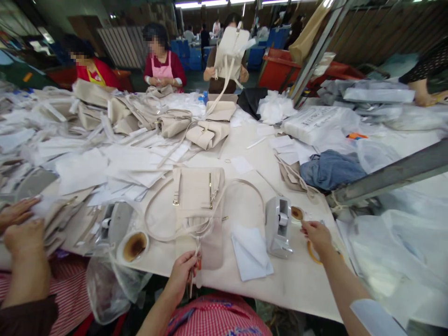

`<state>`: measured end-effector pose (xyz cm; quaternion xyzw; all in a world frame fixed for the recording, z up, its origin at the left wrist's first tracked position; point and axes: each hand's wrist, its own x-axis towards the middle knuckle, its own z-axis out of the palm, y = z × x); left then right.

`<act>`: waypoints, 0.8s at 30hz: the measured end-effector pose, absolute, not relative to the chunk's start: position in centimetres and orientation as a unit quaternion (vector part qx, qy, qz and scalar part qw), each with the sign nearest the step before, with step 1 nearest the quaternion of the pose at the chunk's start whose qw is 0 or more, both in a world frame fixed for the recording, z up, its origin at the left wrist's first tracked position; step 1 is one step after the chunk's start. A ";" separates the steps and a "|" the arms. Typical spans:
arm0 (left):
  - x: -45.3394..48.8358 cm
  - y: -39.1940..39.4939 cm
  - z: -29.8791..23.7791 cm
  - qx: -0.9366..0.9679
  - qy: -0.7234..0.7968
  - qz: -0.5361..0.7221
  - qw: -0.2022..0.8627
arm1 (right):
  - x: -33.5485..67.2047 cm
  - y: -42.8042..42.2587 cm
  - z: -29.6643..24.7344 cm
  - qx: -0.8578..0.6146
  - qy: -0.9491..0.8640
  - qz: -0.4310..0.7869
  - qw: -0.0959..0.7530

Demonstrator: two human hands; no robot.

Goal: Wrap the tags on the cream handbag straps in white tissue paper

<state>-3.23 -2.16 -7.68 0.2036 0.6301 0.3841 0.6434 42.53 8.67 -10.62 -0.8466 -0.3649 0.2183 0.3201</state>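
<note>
A cream leather backpack (196, 191) with gold zip and buckle lies in front of me, its long straps looped to both sides. My left hand (184, 270) is closed around the narrow strap ends (191, 282) at the bag's near end. Something small and orange-red shows by its fingertips. My right hand (318, 237) is pinched at the edge of a small dish of brown liquid (297, 213); what the fingers hold is too small to make out. Under that hand lies a yellow-orange ring-shaped handle (312, 253). A grey tape dispenser (278, 226) stands between the hands, beside folded pale-blue paper (251, 254).
Another brown-stained dish (135, 246) and a second dispenser (119, 221) sit left, near a co-worker's hands (24, 233). Bags and white sheets (84, 168) heap the left side. A metal post (392, 172), denim cloth (331, 169) and plastic bags are right. Co-workers stand opposite.
</note>
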 end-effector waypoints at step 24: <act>-2.6 -2.1 -7.5 0.222 0.620 0.347 0.668 | 18.9 -1.3 -11.0 -0.692 -0.671 0.230 0.135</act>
